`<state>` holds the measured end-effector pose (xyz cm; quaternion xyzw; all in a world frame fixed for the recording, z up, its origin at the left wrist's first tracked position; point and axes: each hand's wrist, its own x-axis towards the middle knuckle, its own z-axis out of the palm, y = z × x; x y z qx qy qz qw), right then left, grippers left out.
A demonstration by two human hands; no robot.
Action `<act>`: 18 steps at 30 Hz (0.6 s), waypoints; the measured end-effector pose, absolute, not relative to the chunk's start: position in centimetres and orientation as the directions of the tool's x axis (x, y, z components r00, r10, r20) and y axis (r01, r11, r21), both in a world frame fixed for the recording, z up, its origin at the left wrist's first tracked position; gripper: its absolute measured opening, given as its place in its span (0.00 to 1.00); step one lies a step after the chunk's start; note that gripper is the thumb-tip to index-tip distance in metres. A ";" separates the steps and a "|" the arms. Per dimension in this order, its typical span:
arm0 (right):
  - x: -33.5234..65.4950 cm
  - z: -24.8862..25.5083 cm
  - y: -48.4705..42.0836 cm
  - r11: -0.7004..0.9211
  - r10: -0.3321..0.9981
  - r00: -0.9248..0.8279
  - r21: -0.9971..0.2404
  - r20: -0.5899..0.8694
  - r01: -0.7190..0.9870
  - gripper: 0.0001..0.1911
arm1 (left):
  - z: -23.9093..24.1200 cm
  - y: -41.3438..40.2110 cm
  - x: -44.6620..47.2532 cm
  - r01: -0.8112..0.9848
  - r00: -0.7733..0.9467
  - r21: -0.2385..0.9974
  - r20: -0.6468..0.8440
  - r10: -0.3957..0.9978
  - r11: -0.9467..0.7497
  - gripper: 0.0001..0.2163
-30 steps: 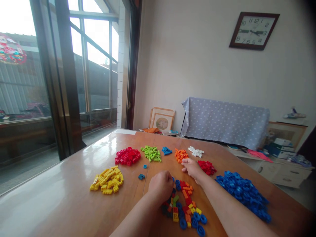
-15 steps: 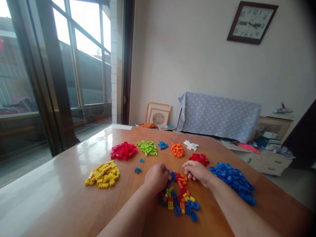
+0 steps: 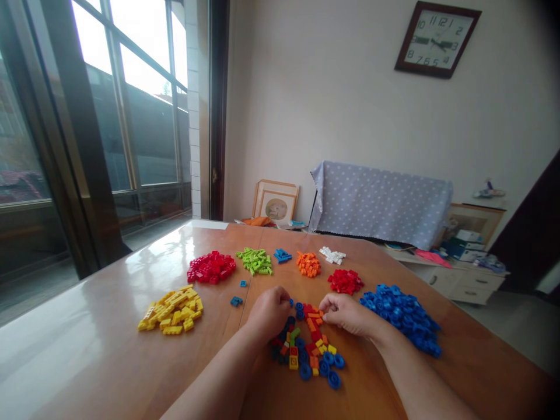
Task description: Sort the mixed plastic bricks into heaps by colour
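A mixed pile of small toy building bricks (image 3: 313, 335) lies on the wooden table between my hands, with red, orange, yellow, green and blue pieces. My left hand (image 3: 270, 312) is closed at the pile's left side; its fingertips are turned away, so what they hold is hidden. A small blue round piece (image 3: 291, 303) shows just beside those fingers. My right hand (image 3: 345, 314) has its thumb and fingers pinched together at the pile's right edge, by the orange bricks (image 3: 313, 315). Whether a brick is between them I cannot make out.
Sorted piles surround the mixed one: yellow bricks (image 3: 172, 312), dark pink bricks (image 3: 212, 267), lime bricks (image 3: 255, 262), orange bricks (image 3: 308, 264), white bricks (image 3: 332, 255), red bricks (image 3: 345, 281) and blue round pieces (image 3: 400, 315). Loose teal pieces (image 3: 236, 301) lie left of my left hand.
My right hand has come down and left, its fingertips now at the orange bricks. The left hand stays closed beside the pile. The whole view has shifted slightly.
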<state>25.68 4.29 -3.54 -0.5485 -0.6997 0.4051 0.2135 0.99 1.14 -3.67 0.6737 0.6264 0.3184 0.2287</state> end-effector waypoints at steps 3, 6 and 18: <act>26.0 -4.2 4.7 0.115 0.954 -0.287 -0.788 -0.081 0.605 0.10 | -3.7 1.2 1.0 0.706 0.013 0.700 0.133 0.991 -0.103 0.10; 26.2 -4.7 5.1 0.214 0.961 -0.274 -0.753 0.046 0.622 0.08 | -3.6 1.3 1.0 0.708 0.017 0.698 0.133 0.991 -0.106 0.10; 26.0 -5.1 6.0 0.275 0.956 -0.260 -0.732 0.138 0.623 0.11 | -3.2 1.2 1.0 0.684 -0.005 0.723 0.129 0.992 -0.090 0.10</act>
